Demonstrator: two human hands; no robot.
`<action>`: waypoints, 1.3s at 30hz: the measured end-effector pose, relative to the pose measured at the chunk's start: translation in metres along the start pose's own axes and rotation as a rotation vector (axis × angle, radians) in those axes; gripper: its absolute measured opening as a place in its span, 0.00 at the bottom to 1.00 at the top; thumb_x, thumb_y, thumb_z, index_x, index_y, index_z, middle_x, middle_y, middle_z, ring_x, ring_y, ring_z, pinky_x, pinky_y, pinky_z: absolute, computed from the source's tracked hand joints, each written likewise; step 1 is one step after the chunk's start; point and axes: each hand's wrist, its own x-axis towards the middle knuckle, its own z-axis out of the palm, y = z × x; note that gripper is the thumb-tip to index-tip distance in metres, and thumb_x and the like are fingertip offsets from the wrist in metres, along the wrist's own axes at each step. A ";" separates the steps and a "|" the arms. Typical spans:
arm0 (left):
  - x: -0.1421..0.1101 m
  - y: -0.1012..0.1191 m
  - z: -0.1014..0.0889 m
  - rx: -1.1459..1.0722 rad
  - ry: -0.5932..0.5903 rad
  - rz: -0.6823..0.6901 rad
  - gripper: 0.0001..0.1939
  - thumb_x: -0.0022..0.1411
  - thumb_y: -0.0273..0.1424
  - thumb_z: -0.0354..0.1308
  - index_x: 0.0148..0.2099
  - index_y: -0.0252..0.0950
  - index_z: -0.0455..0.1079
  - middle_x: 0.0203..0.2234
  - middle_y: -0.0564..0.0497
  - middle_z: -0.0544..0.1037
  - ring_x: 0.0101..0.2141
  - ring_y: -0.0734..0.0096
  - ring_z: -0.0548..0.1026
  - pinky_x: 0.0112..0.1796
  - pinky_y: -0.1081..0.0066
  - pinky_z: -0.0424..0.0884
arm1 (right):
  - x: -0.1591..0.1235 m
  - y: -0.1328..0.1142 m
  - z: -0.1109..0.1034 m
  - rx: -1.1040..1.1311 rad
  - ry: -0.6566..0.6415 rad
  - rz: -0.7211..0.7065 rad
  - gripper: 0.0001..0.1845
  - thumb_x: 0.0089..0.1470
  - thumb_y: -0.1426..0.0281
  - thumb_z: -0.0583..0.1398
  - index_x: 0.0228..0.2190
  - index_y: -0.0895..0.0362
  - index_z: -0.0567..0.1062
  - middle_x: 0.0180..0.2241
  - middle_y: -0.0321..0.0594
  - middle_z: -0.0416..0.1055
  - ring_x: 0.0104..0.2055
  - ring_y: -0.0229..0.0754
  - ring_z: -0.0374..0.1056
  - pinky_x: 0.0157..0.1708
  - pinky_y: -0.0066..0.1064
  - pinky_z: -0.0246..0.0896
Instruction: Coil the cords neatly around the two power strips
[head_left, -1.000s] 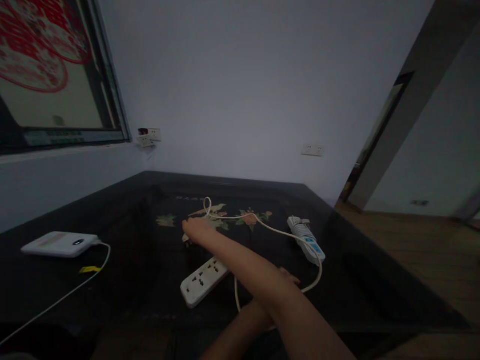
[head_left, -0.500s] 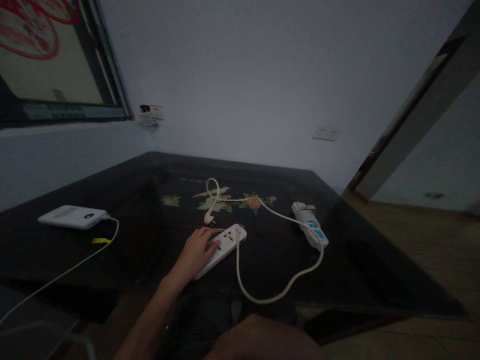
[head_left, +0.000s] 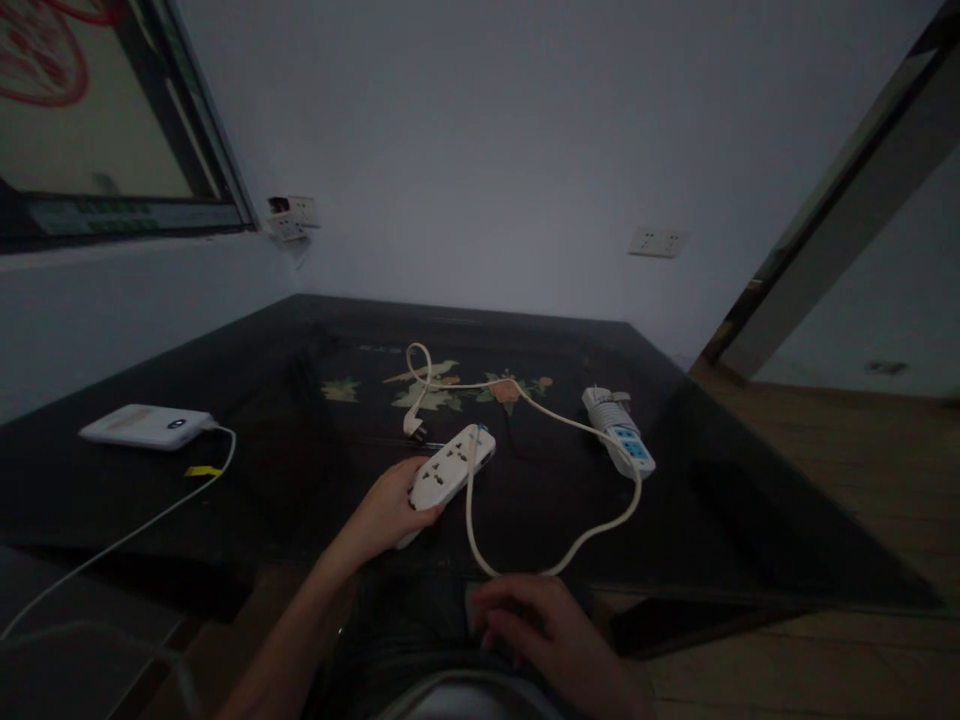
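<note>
My left hand (head_left: pixel 394 505) is closed around the near end of a white power strip (head_left: pixel 452 462), thumb on the front side. The strip lies slanted, its far end pointing right, with sockets facing up. Its cream cord (head_left: pixel 592 530) loops right and back over the table to a plug (head_left: pixel 415 427) just behind the strip. My right hand (head_left: pixel 544 625) hovers at the table's front edge beside the cord's lowest bend, fingers loosely curled and apart, holding nothing that I can see. Whether it touches the cord I cannot tell.
A second power strip (head_left: pixel 621 440) with blue sockets and wound cord lies right. A white power bank-like box (head_left: pixel 146 427) with a cable and yellow tag (head_left: pixel 202 471) sits left on the dark table (head_left: pixel 300 360). Wall sockets (head_left: pixel 657 242) are behind.
My left hand has gone from resting on the strip to gripping its near end, which looks raised and tilted. My right hand has come up beside the cord. The view has shifted slightly.
</note>
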 end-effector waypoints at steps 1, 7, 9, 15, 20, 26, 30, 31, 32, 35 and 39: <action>-0.001 0.005 0.001 -0.057 0.008 -0.024 0.26 0.50 0.34 0.60 0.53 0.34 0.65 0.47 0.45 0.76 0.45 0.58 0.74 0.46 0.65 0.68 | 0.001 -0.003 0.000 0.033 0.011 -0.032 0.13 0.57 0.62 0.57 0.40 0.51 0.78 0.32 0.40 0.77 0.30 0.37 0.73 0.24 0.23 0.63; -0.005 0.057 0.017 -0.409 0.177 -0.025 0.30 0.51 0.35 0.60 0.56 0.33 0.60 0.51 0.42 0.72 0.51 0.57 0.70 0.52 0.63 0.64 | 0.005 -0.012 0.001 0.118 0.464 -0.218 0.13 0.60 0.62 0.55 0.35 0.55 0.77 0.29 0.41 0.75 0.27 0.37 0.71 0.22 0.24 0.64; -0.007 0.075 0.026 -0.549 0.204 -0.003 0.32 0.52 0.34 0.59 0.58 0.33 0.58 0.54 0.41 0.69 0.55 0.57 0.67 0.55 0.62 0.62 | 0.006 -0.013 0.001 0.020 0.688 -0.307 0.11 0.59 0.64 0.55 0.37 0.54 0.76 0.33 0.42 0.74 0.29 0.37 0.70 0.24 0.25 0.65; -0.020 0.100 0.049 -0.763 0.205 0.050 0.30 0.60 0.38 0.55 0.62 0.36 0.56 0.60 0.41 0.63 0.60 0.55 0.61 0.59 0.58 0.56 | 0.015 -0.018 0.001 -0.253 0.779 -0.422 0.25 0.58 0.62 0.56 0.57 0.51 0.63 0.55 0.47 0.64 0.51 0.47 0.66 0.48 0.41 0.66; -0.027 0.098 0.057 -0.794 0.214 0.034 0.26 0.65 0.40 0.50 0.63 0.40 0.57 0.60 0.45 0.63 0.62 0.59 0.57 0.61 0.60 0.53 | 0.023 -0.013 0.004 -0.205 0.713 -0.321 0.26 0.62 0.66 0.52 0.61 0.50 0.58 0.63 0.44 0.55 0.61 0.48 0.58 0.55 0.45 0.61; -0.030 0.104 0.051 -0.979 0.206 -0.045 0.25 0.64 0.43 0.51 0.60 0.42 0.62 0.58 0.48 0.68 0.57 0.59 0.65 0.55 0.64 0.63 | 0.019 -0.010 0.004 -0.072 0.741 -0.302 0.26 0.60 0.67 0.54 0.59 0.53 0.62 0.58 0.47 0.63 0.56 0.48 0.65 0.51 0.45 0.67; -0.033 0.106 0.051 -1.128 0.128 -0.092 0.32 0.59 0.43 0.58 0.63 0.43 0.57 0.51 0.46 0.74 0.49 0.58 0.73 0.48 0.64 0.71 | 0.014 -0.011 0.002 -0.048 0.741 -0.305 0.25 0.59 0.67 0.56 0.58 0.52 0.65 0.57 0.47 0.65 0.54 0.49 0.67 0.50 0.44 0.68; -0.034 0.106 0.052 -1.152 0.112 -0.100 0.33 0.58 0.43 0.59 0.63 0.42 0.56 0.51 0.46 0.74 0.49 0.58 0.74 0.47 0.64 0.71 | 0.014 -0.011 0.002 -0.052 0.732 -0.307 0.25 0.59 0.67 0.56 0.57 0.52 0.65 0.57 0.46 0.65 0.54 0.49 0.67 0.50 0.44 0.68; -0.034 0.105 0.053 -1.170 0.104 -0.106 0.33 0.57 0.42 0.60 0.62 0.42 0.57 0.50 0.46 0.74 0.48 0.58 0.74 0.47 0.64 0.71 | 0.013 -0.011 0.002 -0.059 0.720 -0.310 0.24 0.59 0.68 0.56 0.57 0.52 0.66 0.58 0.46 0.65 0.54 0.48 0.67 0.51 0.44 0.67; -0.032 0.102 0.053 -1.203 0.132 -0.132 0.28 0.56 0.41 0.61 0.56 0.38 0.62 0.48 0.45 0.75 0.48 0.57 0.74 0.48 0.63 0.70 | 0.014 -0.011 0.002 -0.105 0.675 -0.340 0.23 0.59 0.69 0.56 0.56 0.51 0.67 0.58 0.44 0.64 0.57 0.48 0.65 0.53 0.44 0.65; -0.027 0.097 0.050 -1.259 0.194 -0.190 0.24 0.55 0.41 0.62 0.51 0.37 0.66 0.43 0.48 0.77 0.42 0.62 0.75 0.41 0.68 0.73 | 0.016 -0.009 0.001 -0.151 0.616 -0.339 0.23 0.59 0.67 0.55 0.56 0.52 0.66 0.58 0.45 0.64 0.56 0.46 0.65 0.50 0.39 0.68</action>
